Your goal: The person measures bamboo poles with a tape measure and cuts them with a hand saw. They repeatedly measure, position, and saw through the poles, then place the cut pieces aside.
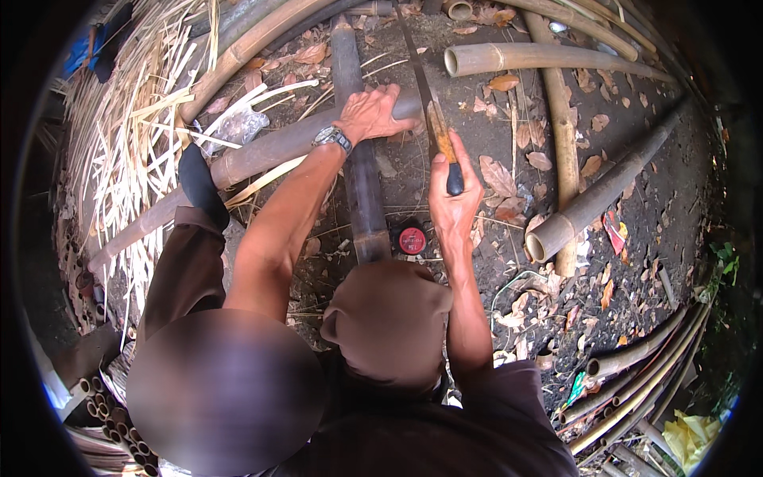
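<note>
My left hand (pixel 372 114), with a watch on its wrist, grips a thick bamboo pole (pixel 266 151) near its right end. The pole slants across a dark bamboo length (pixel 366 195) lying on the ground. In my right hand (pixel 457 187), closed round its handle, is a hand saw (pixel 425 87) with a long, narrow blade; its teeth are too small to make out. The blade points away from me and passes beside the pole's right end; contact cannot be told. My left foot (pixel 203 184), in a dark covering, rests against the pole.
A round red-topped container (pixel 412 240) sits by my knee. Pale bamboo strips (pixel 151 151) heap up at the left. Bamboo tubes (pixel 592 191) lie on the leaf-strewn soil at the right, with more poles (pixel 644 358) at lower right and a stack of cut tubes (pixel 111 417) at lower left.
</note>
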A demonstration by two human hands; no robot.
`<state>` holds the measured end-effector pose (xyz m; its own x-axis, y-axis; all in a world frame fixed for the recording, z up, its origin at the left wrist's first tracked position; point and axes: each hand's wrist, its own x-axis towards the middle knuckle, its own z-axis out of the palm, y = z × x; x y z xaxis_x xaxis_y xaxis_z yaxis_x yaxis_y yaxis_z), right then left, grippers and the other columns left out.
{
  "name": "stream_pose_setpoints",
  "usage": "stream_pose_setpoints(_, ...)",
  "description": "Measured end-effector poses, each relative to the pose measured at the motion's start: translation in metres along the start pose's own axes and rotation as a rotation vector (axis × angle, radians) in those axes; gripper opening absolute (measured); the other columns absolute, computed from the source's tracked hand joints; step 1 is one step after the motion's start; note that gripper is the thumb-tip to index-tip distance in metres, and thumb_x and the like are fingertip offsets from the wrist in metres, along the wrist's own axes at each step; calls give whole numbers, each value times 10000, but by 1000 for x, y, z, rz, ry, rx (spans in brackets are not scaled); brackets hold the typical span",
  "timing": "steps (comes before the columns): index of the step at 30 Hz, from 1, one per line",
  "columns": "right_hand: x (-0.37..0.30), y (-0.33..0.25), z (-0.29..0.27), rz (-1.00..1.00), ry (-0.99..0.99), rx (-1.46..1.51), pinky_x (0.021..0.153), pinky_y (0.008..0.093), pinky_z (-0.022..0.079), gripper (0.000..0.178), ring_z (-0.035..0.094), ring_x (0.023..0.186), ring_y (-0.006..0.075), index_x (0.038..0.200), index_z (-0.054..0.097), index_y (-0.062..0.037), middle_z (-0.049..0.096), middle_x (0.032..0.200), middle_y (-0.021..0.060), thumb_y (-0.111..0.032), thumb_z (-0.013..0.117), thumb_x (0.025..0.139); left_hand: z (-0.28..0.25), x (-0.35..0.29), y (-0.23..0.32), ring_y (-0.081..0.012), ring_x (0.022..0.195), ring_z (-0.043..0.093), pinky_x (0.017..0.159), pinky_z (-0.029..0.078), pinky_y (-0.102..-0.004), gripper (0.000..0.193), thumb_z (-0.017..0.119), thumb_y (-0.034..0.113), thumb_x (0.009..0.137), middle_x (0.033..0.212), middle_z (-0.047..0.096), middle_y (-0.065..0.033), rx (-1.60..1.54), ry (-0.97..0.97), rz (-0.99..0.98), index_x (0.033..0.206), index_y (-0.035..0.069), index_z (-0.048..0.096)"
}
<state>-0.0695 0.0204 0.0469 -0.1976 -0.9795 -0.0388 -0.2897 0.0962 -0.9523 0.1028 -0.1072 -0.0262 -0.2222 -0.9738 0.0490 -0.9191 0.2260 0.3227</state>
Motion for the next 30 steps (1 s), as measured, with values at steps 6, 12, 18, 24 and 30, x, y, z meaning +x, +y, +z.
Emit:
stream_pose_setpoints(6, -29, 6, -17, -28, -10, -62, 590, 249, 463, 479, 511, 643, 56, 1368, 543, -56, 618, 701, 42, -188, 605, 911, -2, 1, 13, -379, 957, 670, 796, 529, -477, 759, 805, 500, 636, 991, 683, -215, 1, -139, -57, 1163, 16, 551)
stream_pose_setpoints(12, -139, 33, -84, -185, -56, -200, 755, 324, 554, 512, 712, 829, 213, 1386, 492, 1, 682, 1126, 224, -179, 584, 915, -12, 7, 4, -368, 982, 664, 790, 533, -472, 748, 805, 484, 621, 1028, 681, -193, 7, -173, -110, 1144, 13, 553)
stream_pose_setpoints(18, 27, -6, 2, -211, 90, -104, 670, 282, 493, 426, 607, 749, 105, 1320, 557, -2, 706, 906, 138, -175, 592, 933, 10, 14, 20, -345, 1000, 657, 845, 515, -450, 748, 834, 506, 596, 1101, 658, -166, 0, -27, -23, 1117, 39, 569)
stream_pose_setpoints(24, -160, 18, -104, -254, -92, -222, 731, 276, 546, 479, 691, 875, 184, 1368, 471, 83, 672, 1149, 225, -26, 515, 904, -7, 3, -2, -362, 994, 651, 824, 507, -491, 721, 848, 485, 586, 1084, 660, -161, -1, -149, -147, 1086, 46, 571)
stream_pose_setpoints(30, 28, -20, 3, -34, -17, 37, 550, 276, 447, 453, 510, 621, 80, 1357, 555, -53, 586, 695, 46, -78, 597, 907, 6, 15, 15, -353, 1039, 635, 845, 506, -481, 691, 842, 454, 609, 1126, 650, -142, 18, -70, -87, 1093, 54, 554)
